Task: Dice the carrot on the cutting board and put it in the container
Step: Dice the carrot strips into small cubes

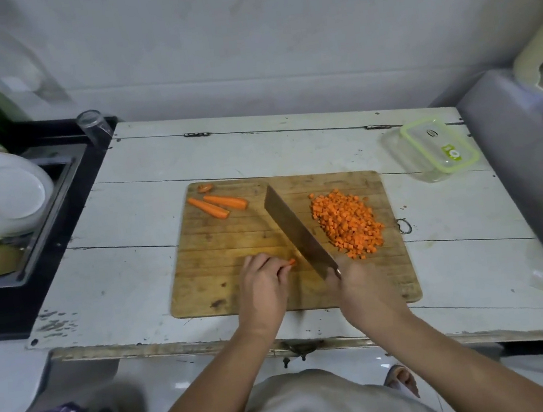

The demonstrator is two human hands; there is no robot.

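Bench (134, 224): white painted boards, carrying the cutting board (224, 281) at centre and the container (428, 150) at the far right corner, well apart from the board, lid off or open as far as can be judged; it looks empty.

Cutting board: wooden, roughly square to you. Diced carrot (348, 223) sits in a heap on its right half. Two uncut carrot pieces (218, 204) lie near the far left corner, side by side, long axes running left-far to right-near. A small stem scrap (205, 188) lies just beyond them.

Knife (296, 233): broad blade, running diagonally from near-right to far-left, between the heap and your left hand. Edge appears down on or close to the board; contact cannot be confirmed.

Your right hand (353, 285): curled round the knife handle, at the near end of the blade.

Your left hand (263, 283): fingers curled down onto a carrot stub (290, 262), of which only the tip shows, poking out toward the blade. Stub long axis appears to run left-right, roughly crosswise to the blade, tip just beside the edge.

Judgement: the next cut turns on that small gap. The stub is short, so your fingertips are close to the edge; keep them tucked. After it, the uncut pieces lie far-left, nearer your left hand.
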